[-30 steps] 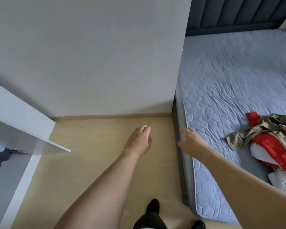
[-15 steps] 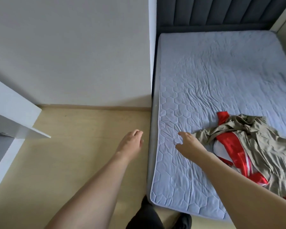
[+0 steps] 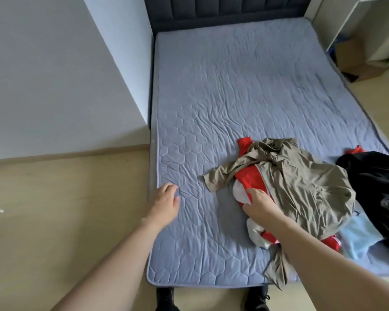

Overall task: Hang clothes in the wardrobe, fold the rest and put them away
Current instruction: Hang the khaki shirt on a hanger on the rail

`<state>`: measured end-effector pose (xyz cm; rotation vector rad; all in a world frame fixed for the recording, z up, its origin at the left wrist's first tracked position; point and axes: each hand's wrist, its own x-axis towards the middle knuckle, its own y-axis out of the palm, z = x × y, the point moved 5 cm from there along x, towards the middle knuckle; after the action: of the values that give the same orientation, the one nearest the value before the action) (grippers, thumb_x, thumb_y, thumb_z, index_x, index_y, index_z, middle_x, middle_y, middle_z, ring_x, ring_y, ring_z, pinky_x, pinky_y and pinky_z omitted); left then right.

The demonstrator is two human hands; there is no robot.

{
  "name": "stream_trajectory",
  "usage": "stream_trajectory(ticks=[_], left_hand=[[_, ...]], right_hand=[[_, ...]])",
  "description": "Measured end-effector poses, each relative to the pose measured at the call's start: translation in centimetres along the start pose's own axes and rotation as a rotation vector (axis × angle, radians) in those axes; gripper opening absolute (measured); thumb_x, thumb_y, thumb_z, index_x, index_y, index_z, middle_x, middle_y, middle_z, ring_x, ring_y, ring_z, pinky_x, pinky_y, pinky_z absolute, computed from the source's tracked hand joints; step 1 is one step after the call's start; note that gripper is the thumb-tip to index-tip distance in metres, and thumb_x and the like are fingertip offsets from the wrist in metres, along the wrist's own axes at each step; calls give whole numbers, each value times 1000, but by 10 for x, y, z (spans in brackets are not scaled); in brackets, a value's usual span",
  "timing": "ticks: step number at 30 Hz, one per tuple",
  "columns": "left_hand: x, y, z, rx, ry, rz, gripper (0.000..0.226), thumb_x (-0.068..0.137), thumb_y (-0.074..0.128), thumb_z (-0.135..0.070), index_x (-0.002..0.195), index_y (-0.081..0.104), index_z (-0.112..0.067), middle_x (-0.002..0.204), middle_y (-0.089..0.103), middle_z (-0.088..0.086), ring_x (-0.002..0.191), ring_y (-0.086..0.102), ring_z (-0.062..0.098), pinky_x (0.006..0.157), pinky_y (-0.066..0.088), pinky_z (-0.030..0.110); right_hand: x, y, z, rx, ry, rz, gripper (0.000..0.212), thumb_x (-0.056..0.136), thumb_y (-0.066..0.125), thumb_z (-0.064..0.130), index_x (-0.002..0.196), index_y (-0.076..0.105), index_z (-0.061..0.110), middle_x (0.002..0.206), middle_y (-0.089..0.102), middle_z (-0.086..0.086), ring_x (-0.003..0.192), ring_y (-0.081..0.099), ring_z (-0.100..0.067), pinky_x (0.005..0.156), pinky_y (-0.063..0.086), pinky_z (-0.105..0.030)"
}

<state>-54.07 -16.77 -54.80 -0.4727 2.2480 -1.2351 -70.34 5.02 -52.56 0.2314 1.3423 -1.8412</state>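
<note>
Bed point(image 3: 245, 90) now fills the view; the right hand point(image 3: 259, 204) has moved onto the red garment point(image 3: 248, 179), fingers relaxed, while the left hand point(image 3: 165, 202) hovers, loosely open.

Right hand point(image 3: 259, 204) now on red garment point(image 3: 248, 176).

mattress point(image 3: 245, 90) far half lay bare, clothes pile point(image 3: 301, 189) crowded near right corner, white wall panel point(image 3: 54, 75) blocked left side, floor point(image 3: 65, 209) beside bed open
</note>
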Motion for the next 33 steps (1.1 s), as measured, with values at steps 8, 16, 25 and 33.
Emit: stream_trajectory(ticks=[8,16,25,33], left_hand=[[58,106,-144,56,-5,79,35,94,49,-19,126,53,-7,131,50,6,123,47,26,103,36,34],[187,238,-273,58,149,201,39,95,44,-25,132,49,-13,139,44,-1,130,40,18,111,31,34],[344,364,-274,45,-43,234,44,93,44,-31,135,45,-16,139,46,8,129,41,28,106,35,39],[382,443,-273,269,-32,248,38,92,46,-31,124,49,-11,132,51,11,123,40,34,100,34,38]], right_hand=[[37,-86,-184,27,162,12,55,86,51,16,139,39,7,141,42,-12,128,42,-28,98,38,-30],[157,-118,-314,-7,170,-30,54,88,53,18,139,40,7,141,41,-14,132,39,-29,105,32,-30],[344,-90,-389,-118,151,-138,54,88,51,37,134,39,12,141,43,-11,130,39,-31,105,33,-39],[378,-28,-433,-131,131,-176,14,87,50,25,91,61,18,110,62,-10,105,53,-33,87,45,-36]])
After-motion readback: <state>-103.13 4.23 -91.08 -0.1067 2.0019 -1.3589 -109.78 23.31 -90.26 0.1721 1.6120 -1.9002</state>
